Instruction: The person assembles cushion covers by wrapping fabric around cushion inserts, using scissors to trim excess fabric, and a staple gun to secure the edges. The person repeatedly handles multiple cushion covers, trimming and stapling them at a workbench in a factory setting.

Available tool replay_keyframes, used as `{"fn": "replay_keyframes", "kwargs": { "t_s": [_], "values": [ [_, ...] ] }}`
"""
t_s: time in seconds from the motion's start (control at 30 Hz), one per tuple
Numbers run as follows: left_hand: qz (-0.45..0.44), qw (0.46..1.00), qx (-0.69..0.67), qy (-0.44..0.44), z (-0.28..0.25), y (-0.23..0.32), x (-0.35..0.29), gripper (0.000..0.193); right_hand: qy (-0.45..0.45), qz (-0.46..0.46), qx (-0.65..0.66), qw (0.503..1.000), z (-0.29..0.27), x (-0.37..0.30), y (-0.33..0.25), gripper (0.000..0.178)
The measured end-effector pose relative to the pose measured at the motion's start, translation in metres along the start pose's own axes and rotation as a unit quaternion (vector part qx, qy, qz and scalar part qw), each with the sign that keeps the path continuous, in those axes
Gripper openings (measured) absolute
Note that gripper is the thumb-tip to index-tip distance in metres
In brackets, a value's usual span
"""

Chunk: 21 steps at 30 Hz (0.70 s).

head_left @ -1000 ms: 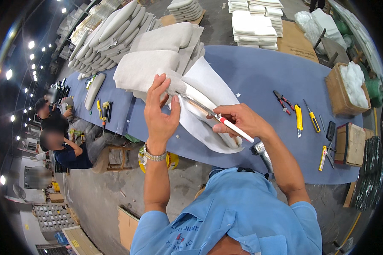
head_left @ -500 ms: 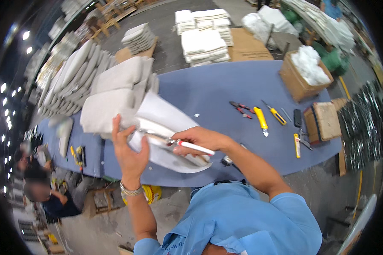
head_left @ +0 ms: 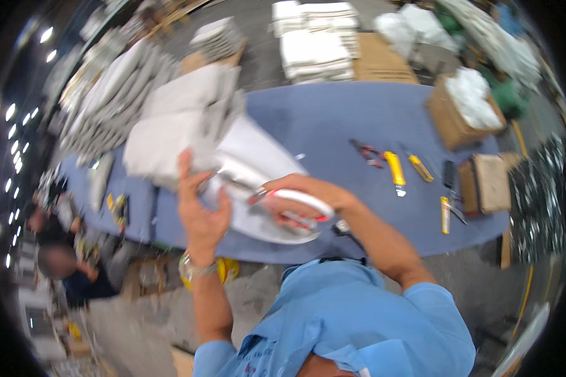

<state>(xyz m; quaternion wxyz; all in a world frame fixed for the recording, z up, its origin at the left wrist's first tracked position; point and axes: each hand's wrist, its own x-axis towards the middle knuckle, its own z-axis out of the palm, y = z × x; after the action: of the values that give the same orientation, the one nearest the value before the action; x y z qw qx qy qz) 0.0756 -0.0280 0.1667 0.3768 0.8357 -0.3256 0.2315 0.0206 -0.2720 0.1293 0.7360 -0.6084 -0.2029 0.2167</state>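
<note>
My right hand is closed around a pair of scissors with white and red handles. The fingers pass through the handle loop, and the blades point up and left over a curved white sheet. Motion blur hides whether the blades touch the sheet. My left hand, with a metal watch on the wrist, is raised palm inward beside the sheet's left part. Its fingers are spread, and nothing shows in its grip. Just behind the left hand sits a stack of grey-beige cushions, which the sheet's left end meets.
On the blue table lie red-black pliers, a yellow cutter, a yellow screwdriver and another yellow knife. Two cardboard boxes stand at the right. Other people sit at the lower left.
The scissors' handles have spread and the loop now shows wide. The whole view has shifted slightly, while both hands stay in nearly the same place over the sheet.
</note>
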Motion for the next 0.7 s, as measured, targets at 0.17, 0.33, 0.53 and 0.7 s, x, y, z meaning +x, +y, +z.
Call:
{"fn": "replay_keyframes", "kwargs": {
  "t_s": [0.17, 0.33, 0.53, 0.7],
  "values": [
    [0.03, 0.999, -0.002, 0.011, -0.001, 0.001, 0.001, 0.04, -0.021, 0.027, 0.081, 0.996, 0.007, -0.006, -0.007, 0.054],
    [0.042, 0.997, 0.048, 0.036, -0.002, 0.003, -0.001, 0.043, 0.057, 0.028, -0.094, 0.994, 0.016, -0.014, -0.022, 0.049],
    [0.044, 0.987, 0.117, 0.103, 0.004, -0.009, -0.004, 0.03, 0.071, -0.015, -0.209, 0.975, 0.008, -0.025, -0.021, 0.053],
    [-0.053, 0.996, 0.019, 0.065, -0.01, -0.002, -0.005, 0.013, 0.065, -0.031, -0.226, 0.971, 0.01, -0.022, -0.013, 0.057]
  ]
}}
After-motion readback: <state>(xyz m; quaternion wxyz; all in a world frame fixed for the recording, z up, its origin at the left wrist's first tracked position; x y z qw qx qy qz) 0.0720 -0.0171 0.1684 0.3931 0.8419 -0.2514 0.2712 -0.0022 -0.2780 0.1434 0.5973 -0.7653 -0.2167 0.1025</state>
